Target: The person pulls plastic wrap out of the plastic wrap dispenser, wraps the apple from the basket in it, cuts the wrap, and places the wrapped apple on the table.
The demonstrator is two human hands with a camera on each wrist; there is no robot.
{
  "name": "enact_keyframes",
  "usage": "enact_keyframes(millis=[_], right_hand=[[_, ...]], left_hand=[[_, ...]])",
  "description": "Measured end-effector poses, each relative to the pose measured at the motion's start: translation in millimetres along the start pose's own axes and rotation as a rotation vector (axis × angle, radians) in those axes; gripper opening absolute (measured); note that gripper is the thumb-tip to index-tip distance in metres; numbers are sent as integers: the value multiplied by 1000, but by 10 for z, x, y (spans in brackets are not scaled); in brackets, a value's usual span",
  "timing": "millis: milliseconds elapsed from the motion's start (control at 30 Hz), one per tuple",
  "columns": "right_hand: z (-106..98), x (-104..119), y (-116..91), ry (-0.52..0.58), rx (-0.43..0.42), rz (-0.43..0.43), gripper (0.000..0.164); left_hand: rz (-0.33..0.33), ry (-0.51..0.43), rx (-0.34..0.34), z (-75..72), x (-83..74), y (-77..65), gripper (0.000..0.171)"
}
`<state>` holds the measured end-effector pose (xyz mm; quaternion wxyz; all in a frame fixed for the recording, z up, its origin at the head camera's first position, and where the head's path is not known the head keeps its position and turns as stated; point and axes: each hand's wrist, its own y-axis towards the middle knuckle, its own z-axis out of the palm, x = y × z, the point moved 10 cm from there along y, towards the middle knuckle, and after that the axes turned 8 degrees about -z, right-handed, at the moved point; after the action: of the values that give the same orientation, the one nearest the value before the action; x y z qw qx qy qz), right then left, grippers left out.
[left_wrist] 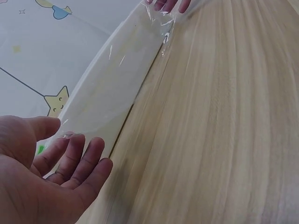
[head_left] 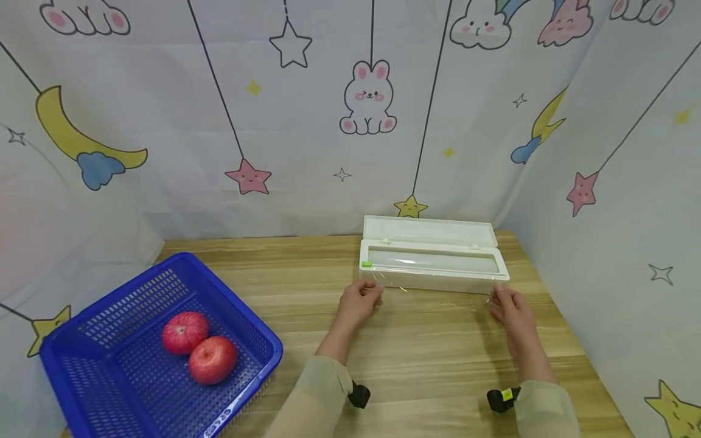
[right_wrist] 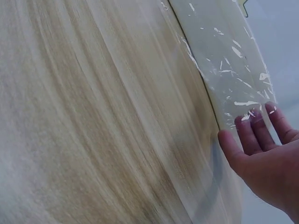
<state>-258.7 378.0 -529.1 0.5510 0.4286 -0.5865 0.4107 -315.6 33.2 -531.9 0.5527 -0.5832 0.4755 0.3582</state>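
Two hands pinch clear film near its edge — left hand and right hand apart, fingers curled — before the open white box. Drawing film out seems the step; next calls for an even, level pull.

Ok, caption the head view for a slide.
Left hand and right hand hold film before an open box, fruit in a basket.

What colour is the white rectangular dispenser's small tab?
The small tab is bright green, clearest in head view.
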Motion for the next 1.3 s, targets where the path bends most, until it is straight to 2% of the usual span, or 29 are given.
enact_keyframes(millis=[233,367,500,700,800,933,1100,1300], right_hand=[[9,-25,9,128,-6,-52,45],[-33,-50,14,228,-45,-81,38],[-76,-72,25,272,-81,-96,34],[-83,-31,57,322,-83,-134,30],[-79,10,78,360,-78,-151,29],[-93,82,106,351,-87,-163,31],[-103,212,161,288,-104,-181,37],[-80,335,224,334,-83,-184,40]], left_hand=[[-35,-94,12,5,23,29,13],[-73,-191,34,15,34,45,15],[-114,-308,89,57,60,57,16],[-162,-473,188,125,61,12,15],[-159,-524,219,144,24,-5,19],[-146,-563,232,155,-47,-3,22],[-104,-572,220,120,-172,-6,22],[-49,-583,219,89,-304,13,19]])
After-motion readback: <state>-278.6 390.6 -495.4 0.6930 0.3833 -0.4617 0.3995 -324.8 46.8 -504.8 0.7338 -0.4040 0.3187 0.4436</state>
